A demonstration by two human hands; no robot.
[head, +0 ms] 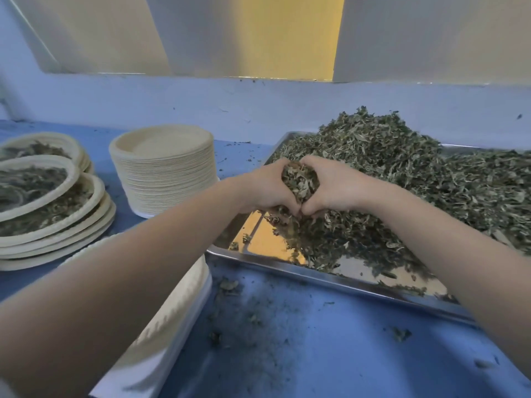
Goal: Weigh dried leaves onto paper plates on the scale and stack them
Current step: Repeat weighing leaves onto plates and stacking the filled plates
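Tabletop [330,340], blue, dusted with leaf crumbs and a few loose flakes near the front edge. Steel tray [287,264] sits on it at right, polished floor mirroring yellow light at its near-left corner. Dried leaves [416,173] heaped in the tray, pile tallest toward the back, spreading right and thinning out toward the near rim.

Stack of empty paper plates [166,170] stands upright left of the tray, tall, on a white base. Further left, filled plates [57,214] stacked in overlapping, slightly tilted layers, leaves visible in the top ones; a second filled stack sits behind them, blurred. One more paper plate [186,297] lies on a white block under the left forearm, mostly hidden; can't tell if that block is the scale.

Both hands meet over the tray's left part, at the near-left slope of the pile. Left hand [264,188] and right hand [339,185] are cupped together, fingertips touching at the far side, thumbs touching at the near side, curled round a clump of leaves [300,179] held between the palms. Lower edges of both hands sit in the loose leaves, some bits hanging under the thumbs
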